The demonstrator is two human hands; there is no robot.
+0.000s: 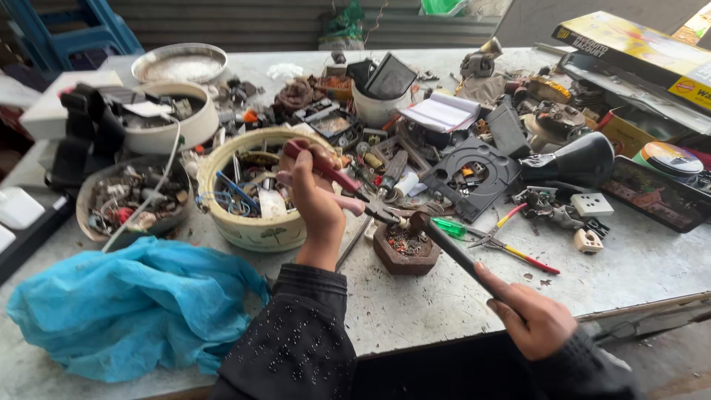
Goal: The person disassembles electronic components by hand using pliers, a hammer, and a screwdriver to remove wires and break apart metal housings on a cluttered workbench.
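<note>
Over the cluttered bench (pixel 444 296), the left hand (pixel 315 198) grips one pair of red-handled pliers (pixel 348 187), jaws pointing to four o'clock, meeting the tip of one dark rod-like tool (pixel 452 248) clasped in the right hand (pixel 535 317), both poised above one small brown hexagonal dish (pixel 404 250), seemingly to catch droppings.

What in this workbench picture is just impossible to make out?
- Pliers tips: what they grip is too small, head view.
- Dark rod tip: blurred above the brown dish.
- Right hand: palm side hidden.
- Blue bag: contents covered.
</note>
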